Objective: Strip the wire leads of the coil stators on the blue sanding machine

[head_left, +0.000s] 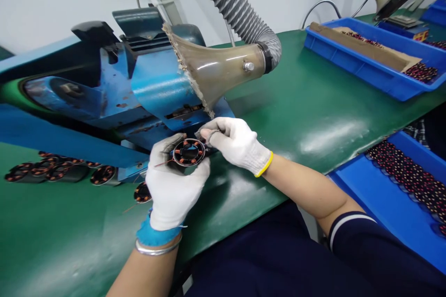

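My left hand (176, 181), in a white glove with a blue cuff, is closed around a round motor stator (174, 152) with copper windings. The stator's open ring faces me, and a thin copper wire sticks out on its left. My right hand (235, 141), in a white glove with a yellow-edged cuff, is pinched close to the stator's right rim. Whatever lies between its fingertips is too small to make out. Just beyond both hands stands a blue belt sander (163, 86). Another stator (142, 192) lies on the table beside my left wrist.
Several stators (66, 171) lie on the green table (87, 227) at left. A suction hood (226, 67) with a grey hose (240, 7) covers the machine's end. Blue trays of small parts stand at the back right (362, 67) and lower right (379, 204).
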The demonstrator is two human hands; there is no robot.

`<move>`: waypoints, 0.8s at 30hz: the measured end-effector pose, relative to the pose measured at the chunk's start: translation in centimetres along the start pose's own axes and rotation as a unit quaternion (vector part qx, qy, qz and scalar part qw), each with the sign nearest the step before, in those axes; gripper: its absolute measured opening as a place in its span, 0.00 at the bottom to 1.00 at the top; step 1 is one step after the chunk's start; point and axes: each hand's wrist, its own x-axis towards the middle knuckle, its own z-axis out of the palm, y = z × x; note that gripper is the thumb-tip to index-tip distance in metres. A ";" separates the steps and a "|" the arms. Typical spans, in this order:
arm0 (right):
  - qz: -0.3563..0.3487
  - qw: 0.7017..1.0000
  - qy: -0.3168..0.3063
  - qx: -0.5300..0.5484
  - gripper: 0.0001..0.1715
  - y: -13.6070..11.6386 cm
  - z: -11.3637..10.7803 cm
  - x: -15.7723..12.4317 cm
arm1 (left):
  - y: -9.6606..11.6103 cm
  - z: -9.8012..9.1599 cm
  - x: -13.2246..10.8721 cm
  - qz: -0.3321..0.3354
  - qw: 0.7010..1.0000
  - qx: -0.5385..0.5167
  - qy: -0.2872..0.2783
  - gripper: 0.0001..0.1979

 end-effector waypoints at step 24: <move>0.060 0.995 -0.016 0.079 0.27 -1.9 2.1 0.0 | 2.4 2.5 4.0 -0.056 0.998 0.001 0.042 0.23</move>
